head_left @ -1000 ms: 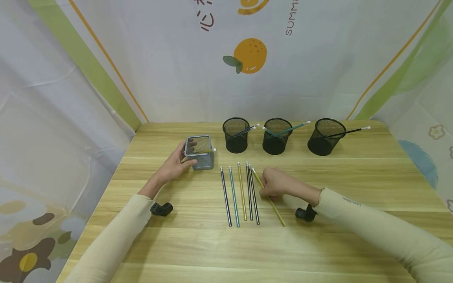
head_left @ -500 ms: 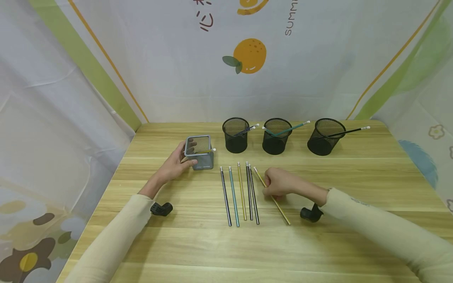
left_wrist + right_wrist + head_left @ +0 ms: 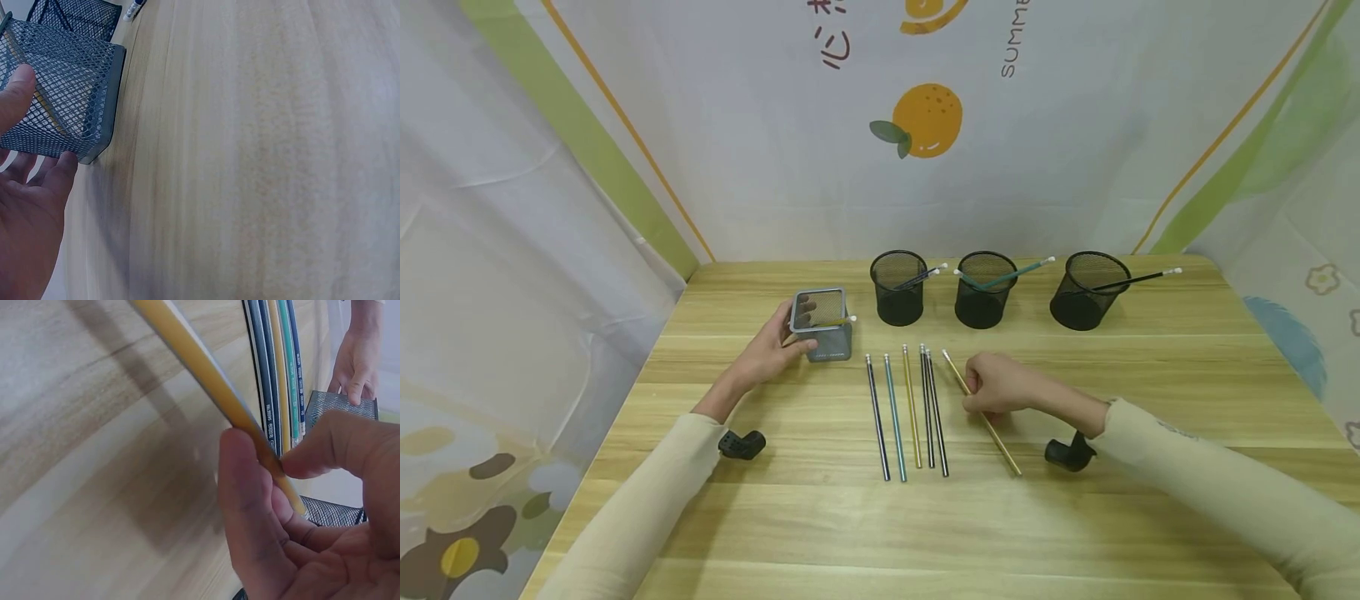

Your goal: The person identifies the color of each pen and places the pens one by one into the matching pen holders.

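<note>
My left hand grips a square grey mesh pen holder at the table's left side, thumb on the near face and fingers round the far side. A yellow pencil leans inside it. In the left wrist view the thumb lies against the mesh. My right hand pinches another yellow pencil between thumb and fingers, as the right wrist view shows. That pencil slants, eraser end away from me, just above the table. To its left lie a dark blue pencil, a teal pencil, a yellow pencil and two black pencils.
Three round black mesh cups stand along the back: the left cup holds dark blue pencils, the middle cup teal ones, the tilted-looking right cup a black one. A printed cloth hangs behind the wooden table.
My right hand has drawn the yellow pencil to the right, away from the row of pencils. The left hand and the pen holder have stayed in place.
</note>
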A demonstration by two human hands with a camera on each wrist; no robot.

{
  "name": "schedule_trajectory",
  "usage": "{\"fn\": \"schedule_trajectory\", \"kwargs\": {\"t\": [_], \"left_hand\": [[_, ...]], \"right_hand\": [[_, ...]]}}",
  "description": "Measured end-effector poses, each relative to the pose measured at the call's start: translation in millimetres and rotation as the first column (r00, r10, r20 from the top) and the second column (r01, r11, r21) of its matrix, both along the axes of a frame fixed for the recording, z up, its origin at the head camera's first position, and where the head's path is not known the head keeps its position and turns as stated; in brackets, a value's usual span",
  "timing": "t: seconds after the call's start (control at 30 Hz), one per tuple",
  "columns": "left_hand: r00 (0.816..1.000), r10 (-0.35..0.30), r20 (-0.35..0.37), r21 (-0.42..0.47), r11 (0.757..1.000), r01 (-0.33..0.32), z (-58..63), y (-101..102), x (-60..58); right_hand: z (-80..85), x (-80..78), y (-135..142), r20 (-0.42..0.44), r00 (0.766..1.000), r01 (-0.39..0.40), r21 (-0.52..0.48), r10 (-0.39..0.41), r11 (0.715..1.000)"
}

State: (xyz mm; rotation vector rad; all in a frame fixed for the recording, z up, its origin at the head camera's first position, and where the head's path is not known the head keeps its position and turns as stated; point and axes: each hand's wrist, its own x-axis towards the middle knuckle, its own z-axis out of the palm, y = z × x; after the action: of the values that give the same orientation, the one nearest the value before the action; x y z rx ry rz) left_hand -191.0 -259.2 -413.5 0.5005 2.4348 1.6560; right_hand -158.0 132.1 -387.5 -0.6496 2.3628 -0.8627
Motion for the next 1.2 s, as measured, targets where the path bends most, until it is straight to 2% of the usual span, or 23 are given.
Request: {"fn": "schedule_trajectory", "kwargs": {"t": [0.33,0.83,0.97,1.2], "left_hand": [[1.0,0.002,0.004,-0.005,1.0,-0.002,0.0,0.4,0.9],[1.0,0.008,0.002,-0.012,1.0,-0.008,0.0,0.3,1.1],[1.0,0.008,-0.002,-0.009,1.0,-0.008,-0.1,0.3,0.7],[1.0,0.01,-0.001,-0.008,1.0,-0.01,0.3,0.8,0.1]], "right_hand": [[3.5,-2.3,5.5,0.03,0.998,0.06,-0.04,-0.059,0.997],[6.8,-2.7,11.2,0.01,1.0,0.019,-0.155,-0.017,0.988],[8.7,-3.9,12.0,0.025,1.0,0.017,-0.211,-0.012,0.977],[13.3,-5.7,14.9,0.046,0.999,0.037,-0.334,-0.023,0.942]]}}
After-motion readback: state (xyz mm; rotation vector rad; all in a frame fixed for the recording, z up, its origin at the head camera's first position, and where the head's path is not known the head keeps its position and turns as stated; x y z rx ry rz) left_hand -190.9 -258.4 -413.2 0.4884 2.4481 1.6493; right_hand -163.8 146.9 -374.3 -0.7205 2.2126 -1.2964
